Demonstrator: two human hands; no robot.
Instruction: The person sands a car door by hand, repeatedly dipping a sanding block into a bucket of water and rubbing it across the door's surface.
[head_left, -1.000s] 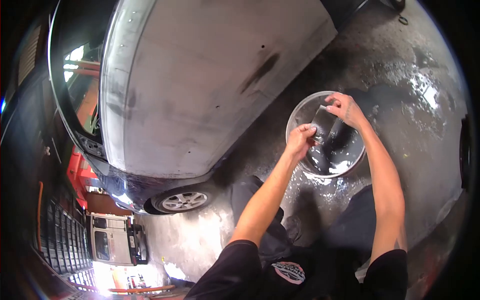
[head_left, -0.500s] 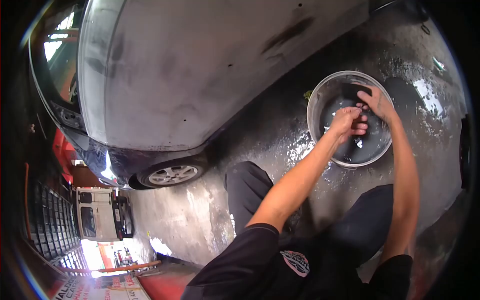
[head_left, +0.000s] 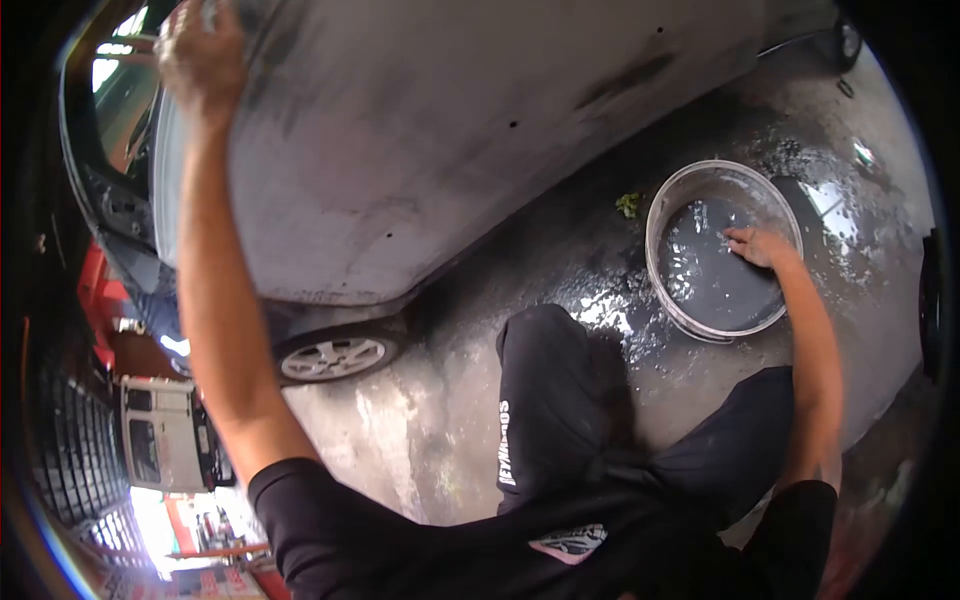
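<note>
My left hand (head_left: 203, 65) is raised at the top left, against the upper edge of a car door (head_left: 350, 130) coated in dull grey. Its fingers are curled and smeared by motion, with a small pale patch between them; what they hold I cannot make out. Lower right, my right hand (head_left: 762, 247) reaches into a round bucket (head_left: 655, 250) of dark grey water (head_left: 715, 275). The fingers of that hand are drawn together, tips down at the water's surface, and their grip is partly hidden.
The car's wheel (head_left: 335, 358) is below the door. A bit of green leaf (head_left: 629, 205) lies on the wet concrete floor (head_left: 570, 255) beside the bucket. My bent knees (head_left: 545, 350) are just in front. A white vehicle (head_left: 160, 432) stands further back on the left.
My left hand has left the bucket and swung up and left to the door. The right hand remains at the bucket; the dark pad by it is out of sight. The view has shifted slightly.
</note>
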